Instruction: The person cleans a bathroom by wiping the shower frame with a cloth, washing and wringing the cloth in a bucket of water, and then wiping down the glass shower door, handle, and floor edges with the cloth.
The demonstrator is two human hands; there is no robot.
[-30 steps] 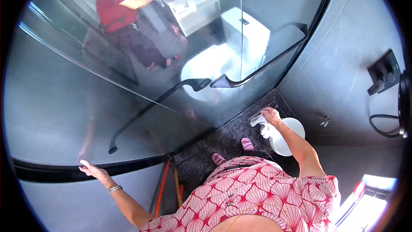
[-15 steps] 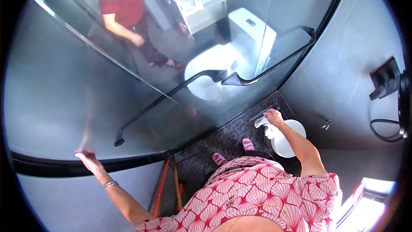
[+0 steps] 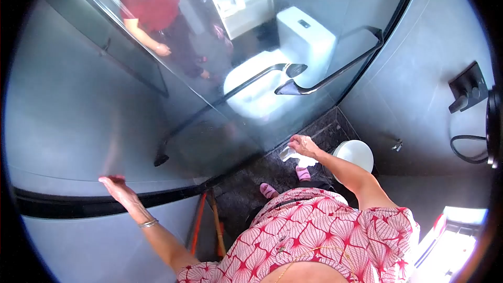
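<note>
My left hand [image 3: 119, 189] rests with its fingers stretched out against the glass panel [image 3: 78, 141], near its dark lower edge. A bracelet is on that wrist. My right hand [image 3: 305, 145] is closed on a white cloth [image 3: 306, 160], which hangs below the fingers over the dark tiled floor, above my pink sandals. Right of the cloth stands a white round bucket [image 3: 355, 153], partly covered by my forearm. In front of me, black handle bars [image 3: 230, 93] run along the glass.
Through the glass I see a white toilet [image 3: 304, 36], a white cabinet [image 3: 243, 5] and a person in a red top [image 3: 152, 2]. Orange and wooden poles [image 3: 198, 222] lean at lower left. A black shower fitting [image 3: 469, 88] and a small tap [image 3: 397, 145] are on the right wall.
My right hand has moved left with the cloth, away from the bucket. The left hand has shifted slightly right and up along the glass. The glass door's handle has shifted right.
</note>
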